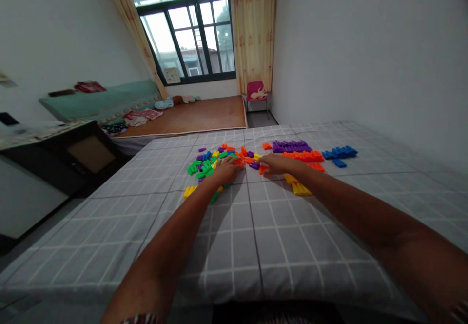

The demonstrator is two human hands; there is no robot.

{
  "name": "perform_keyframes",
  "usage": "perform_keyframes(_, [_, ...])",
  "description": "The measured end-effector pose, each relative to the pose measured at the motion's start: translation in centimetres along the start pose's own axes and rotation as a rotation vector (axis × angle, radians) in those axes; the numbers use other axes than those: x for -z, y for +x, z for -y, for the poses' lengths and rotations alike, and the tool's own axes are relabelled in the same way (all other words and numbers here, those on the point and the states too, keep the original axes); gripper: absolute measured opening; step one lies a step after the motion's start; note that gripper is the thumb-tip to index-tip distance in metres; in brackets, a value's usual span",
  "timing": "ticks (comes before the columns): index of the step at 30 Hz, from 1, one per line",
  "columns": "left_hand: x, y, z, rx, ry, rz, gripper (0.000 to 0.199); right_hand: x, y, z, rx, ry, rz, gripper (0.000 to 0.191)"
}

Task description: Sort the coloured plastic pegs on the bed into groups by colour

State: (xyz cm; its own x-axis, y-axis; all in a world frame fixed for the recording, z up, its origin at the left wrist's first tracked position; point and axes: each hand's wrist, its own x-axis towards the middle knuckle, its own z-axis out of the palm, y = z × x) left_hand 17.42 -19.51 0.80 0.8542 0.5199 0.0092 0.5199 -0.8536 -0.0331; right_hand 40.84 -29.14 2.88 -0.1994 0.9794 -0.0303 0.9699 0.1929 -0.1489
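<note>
A loose pile of small, knobbly plastic pieces in several colours lies on the checked cloth. My left hand (227, 169) rests over its right side, fingers stretched toward some orange pieces (244, 151); green pieces (205, 169) lie to its left. Just to the right, my right hand (273, 164) has its fingers bent around an orange piece (262, 169), partly hidden by them. A purple piece (254, 165) sits between the hands. Beyond my right wrist are rows sorted by colour: purple (290, 146), orange (305, 156), blue (340, 152) and yellow (302, 189), the last partly behind my forearm.
The grey checked cloth (234, 246) covers the wide surface before me. A few yellow pieces (189, 192) lie at the pile's near left. Farther off are a dark cabinet (91, 153), a brown-topped bed (204, 111), a pink chair (255, 90) and a window. A white wall runs along the right.
</note>
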Motion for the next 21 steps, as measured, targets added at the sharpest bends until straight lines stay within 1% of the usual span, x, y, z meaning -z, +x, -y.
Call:
perform_keyframes(1, [-0.3,0.0,-0.1,0.017,-0.004,-0.029,0.042,-0.2,0.3,0.4,-0.008,-0.008,0.020,0.043])
perform_keyframes(3, [-1.1,-0.2,-0.5,0.027,-0.010,-0.115,0.041,-0.8,0.6,1.4,-0.008,-0.014,0.008,0.041])
perform_keyframes(6, [-2.4,-0.6,-0.8,0.010,-0.012,-0.245,0.041,-1.3,0.5,2.4,-0.013,-0.015,-0.071,0.038])
perform_keyframes(8, [-3.0,-0.8,-0.6,0.001,-0.021,-0.290,0.040,-0.8,0.2,2.1,-0.064,0.002,-0.143,0.034])
perform_keyframes(9, [-3.2,-0.7,-0.4,-0.004,-0.026,-0.299,0.040,-0.3,-0.2,1.4,-0.105,0.020,-0.182,0.032])
perform_keyframes(11, [-3.3,-0.7,0.0,-0.018,-0.031,-0.303,0.039,1.1,-1.4,-0.9,-0.199,0.085,-0.267,0.033])
perform_keyframes(13, [-3.2,-0.6,0.3,-0.029,-0.028,-0.303,0.039,2.6,-3.4,-4.1,-0.268,0.186,-0.336,0.036])
perform_keyframes(15, [-3.0,-0.7,0.3,-0.026,-0.026,-0.308,0.039,3.5,-5.9,-7.5,-0.291,0.316,-0.379,0.036])
perform_keyframes(18, [-2.7,-0.8,0.1,-0.018,-0.023,-0.299,0.038,3.5,-9.1,-11.4,-0.321,0.479,-0.362,0.034])
perform_keyframes(21, [-2.5,-0.8,-0.1,-0.003,-0.015,-0.280,0.039,2.6,-10.7,-13.6,-0.342,0.502,-0.362,0.034])
